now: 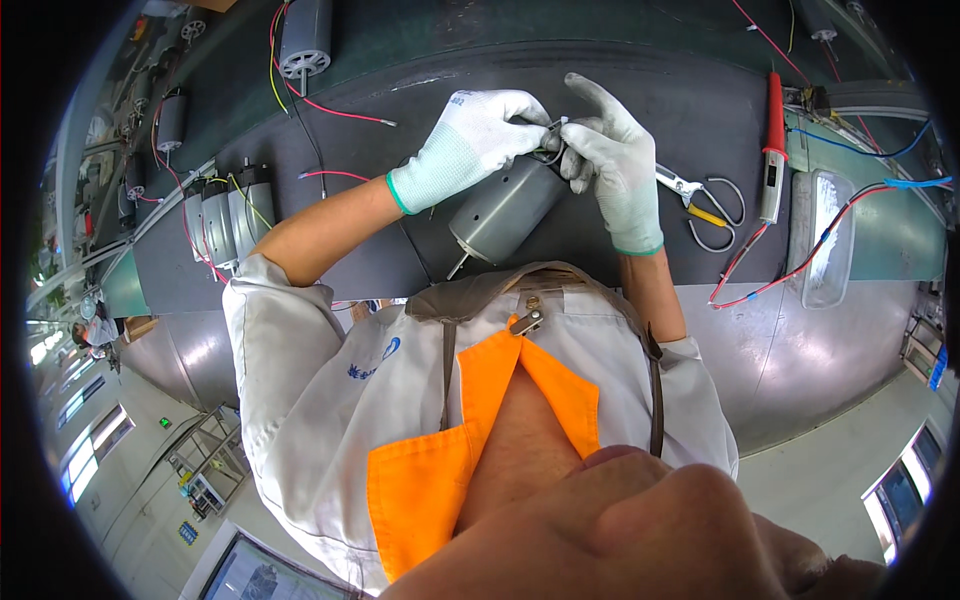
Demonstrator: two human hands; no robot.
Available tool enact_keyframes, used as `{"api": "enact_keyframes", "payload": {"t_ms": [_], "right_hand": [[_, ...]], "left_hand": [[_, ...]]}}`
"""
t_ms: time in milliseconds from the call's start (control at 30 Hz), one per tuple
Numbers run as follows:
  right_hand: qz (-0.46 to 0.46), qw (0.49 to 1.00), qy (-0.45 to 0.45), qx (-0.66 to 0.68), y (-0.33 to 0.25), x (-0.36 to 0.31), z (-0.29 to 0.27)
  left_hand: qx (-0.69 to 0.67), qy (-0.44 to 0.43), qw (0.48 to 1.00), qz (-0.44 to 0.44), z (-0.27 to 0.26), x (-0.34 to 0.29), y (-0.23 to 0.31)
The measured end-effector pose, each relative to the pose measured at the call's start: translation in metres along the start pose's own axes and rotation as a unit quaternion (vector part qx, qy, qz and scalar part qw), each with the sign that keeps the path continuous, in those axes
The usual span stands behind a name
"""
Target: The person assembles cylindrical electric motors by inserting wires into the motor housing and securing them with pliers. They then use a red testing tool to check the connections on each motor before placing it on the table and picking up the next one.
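A grey cylindrical electric motor (505, 212) lies on the dark bench mat in front of me, its thin shaft pointing back toward my body. My left hand (488, 130), in a white glove with a green cuff, pinches at a thin motor wire (552, 156) by the motor's far end. Right beside it, my gloved right hand (612, 165) has its thumb pressed against curled fingers, while the index finger stretches up and away. What sits between the right fingers is too small to make out. Both hands nearly meet at the wire end.
Right of my right hand lie scissors (705, 205) with a yellow part. Beyond them are a red-handled tool (775, 125) with red and blue cable and a clear plastic tray (828, 240). Another motor (306, 40) stands far left; several motors (225, 215) cluster at the left edge.
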State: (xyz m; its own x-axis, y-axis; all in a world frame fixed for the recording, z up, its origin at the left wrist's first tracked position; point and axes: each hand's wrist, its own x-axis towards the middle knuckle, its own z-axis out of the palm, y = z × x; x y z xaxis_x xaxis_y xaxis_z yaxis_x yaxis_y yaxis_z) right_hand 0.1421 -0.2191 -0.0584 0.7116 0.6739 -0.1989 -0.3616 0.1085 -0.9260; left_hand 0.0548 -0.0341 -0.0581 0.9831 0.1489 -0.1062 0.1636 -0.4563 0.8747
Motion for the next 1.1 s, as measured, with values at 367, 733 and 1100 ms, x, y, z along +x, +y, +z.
{"api": "enact_keyframes", "payload": {"t_ms": [367, 733, 1100], "right_hand": [[-0.107, 0.942, 0.03, -0.317, -0.003, -0.001, -0.007], [-0.136, 0.928, 0.171, -0.302, 0.021, 0.004, -0.045], [-0.078, 0.992, 0.087, 0.041, 0.025, 0.038, -0.061]], "left_hand": [[0.043, 0.031, 0.999, -0.002, 0.015, 0.001, 0.03], [0.022, 0.177, 0.982, 0.056, 0.045, -0.032, 0.011], [0.361, 0.142, 0.872, 0.297, 0.047, -0.022, 0.014]]}}
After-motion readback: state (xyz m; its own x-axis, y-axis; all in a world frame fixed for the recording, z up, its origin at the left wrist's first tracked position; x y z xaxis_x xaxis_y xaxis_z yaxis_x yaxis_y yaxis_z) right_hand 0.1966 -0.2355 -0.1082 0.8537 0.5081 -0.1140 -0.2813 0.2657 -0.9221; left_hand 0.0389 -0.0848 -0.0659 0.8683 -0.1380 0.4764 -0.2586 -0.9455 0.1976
